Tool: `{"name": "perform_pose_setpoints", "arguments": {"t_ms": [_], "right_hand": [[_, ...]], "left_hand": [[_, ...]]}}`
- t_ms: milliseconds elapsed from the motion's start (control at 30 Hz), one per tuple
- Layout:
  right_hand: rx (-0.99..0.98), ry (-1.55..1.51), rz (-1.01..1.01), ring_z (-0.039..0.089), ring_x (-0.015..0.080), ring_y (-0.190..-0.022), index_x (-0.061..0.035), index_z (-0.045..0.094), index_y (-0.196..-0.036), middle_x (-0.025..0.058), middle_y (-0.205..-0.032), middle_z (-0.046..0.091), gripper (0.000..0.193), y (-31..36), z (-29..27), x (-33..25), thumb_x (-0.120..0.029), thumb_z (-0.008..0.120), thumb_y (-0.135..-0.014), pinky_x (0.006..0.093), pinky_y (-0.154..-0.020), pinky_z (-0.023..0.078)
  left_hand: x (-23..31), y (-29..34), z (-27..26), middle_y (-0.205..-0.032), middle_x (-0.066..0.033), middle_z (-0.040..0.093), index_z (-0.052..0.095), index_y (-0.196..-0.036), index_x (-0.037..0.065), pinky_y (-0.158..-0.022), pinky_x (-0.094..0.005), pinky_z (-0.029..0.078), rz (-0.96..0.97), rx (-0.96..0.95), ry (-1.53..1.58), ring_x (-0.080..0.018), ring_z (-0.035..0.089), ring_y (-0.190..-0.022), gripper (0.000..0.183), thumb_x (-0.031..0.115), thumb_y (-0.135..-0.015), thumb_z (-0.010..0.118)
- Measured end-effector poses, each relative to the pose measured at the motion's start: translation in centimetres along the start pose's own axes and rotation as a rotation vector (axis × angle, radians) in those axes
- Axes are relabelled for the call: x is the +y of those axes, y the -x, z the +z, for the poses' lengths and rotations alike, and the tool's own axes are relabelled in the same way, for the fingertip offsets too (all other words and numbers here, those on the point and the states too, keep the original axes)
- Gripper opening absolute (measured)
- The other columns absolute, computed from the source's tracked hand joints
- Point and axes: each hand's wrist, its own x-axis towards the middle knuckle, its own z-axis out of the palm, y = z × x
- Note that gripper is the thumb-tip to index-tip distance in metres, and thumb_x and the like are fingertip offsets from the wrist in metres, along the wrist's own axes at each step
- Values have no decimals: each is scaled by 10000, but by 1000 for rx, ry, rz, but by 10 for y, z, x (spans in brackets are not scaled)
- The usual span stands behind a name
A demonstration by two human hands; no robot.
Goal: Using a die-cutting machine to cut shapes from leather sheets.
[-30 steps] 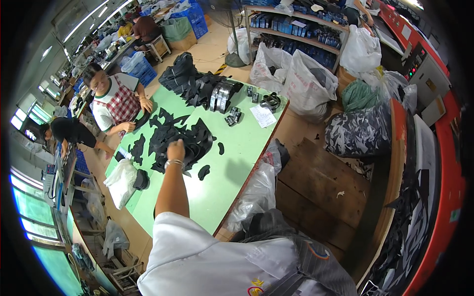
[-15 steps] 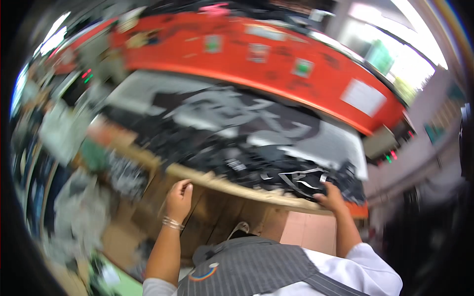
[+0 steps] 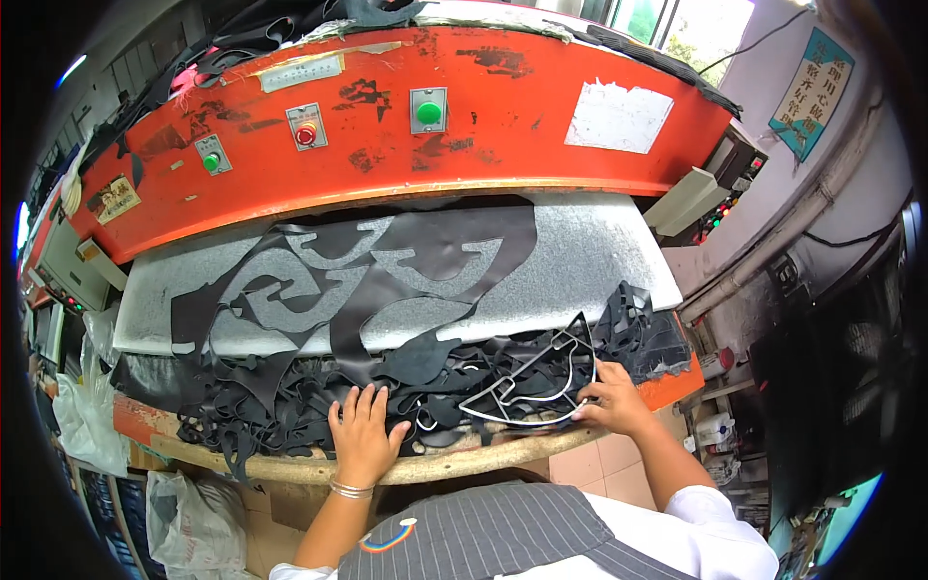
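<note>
My right hand (image 3: 611, 398) holds a thin metal cutter frame (image 3: 534, 382), shaped like a curvy shoe piece, lying flat on black scraps (image 3: 290, 411). My left hand (image 3: 362, 435) rests flat on that messy pile of floppy black leftover strips, heaped along the front edge of the bench.

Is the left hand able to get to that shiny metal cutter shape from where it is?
Probably yes: the left hand rests flat on the black scraps, and nothing tall stands between it and the metal cutter.

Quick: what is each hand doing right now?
Left hand: open, flat on black leather scraps.
Right hand: fingers gripping the metal cutting die.
</note>
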Motion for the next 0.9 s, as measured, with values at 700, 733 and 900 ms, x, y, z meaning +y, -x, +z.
{"name": "perform_pose_setpoints", "arguments": {"t_ms": [700,733,900], "right_hand": [[472,-472,74,517,456,-1218,-74,640,-836,129,-968,685,294,-322,51,-13,-305,787,-731,460,-1088,358],[455,-472,78,504,465,-1223,-84,654,-845,167,-1019,677,308,-338,58,-12,-326,794,-718,456,-1060,376],[485,-368,79,457,471,-1260,-99,680,-873,308,-1191,597,325,-373,85,2,-362,791,-718,456,-1026,386]], "left_hand": [[-30,-66,-4,-1207,-106,607,599,-1187,24,-1031,-553,306,-32,-188,123,-321,502,-1204,562,351,-749,727],[-42,-50,16,-1350,-97,547,555,-1301,65,-1069,-559,267,29,-172,56,-288,419,-1330,665,476,-795,688],[-47,-58,21,-1291,-92,592,597,-1247,50,-1055,-541,283,67,-107,74,-290,479,-1279,617,458,-794,695]]}}
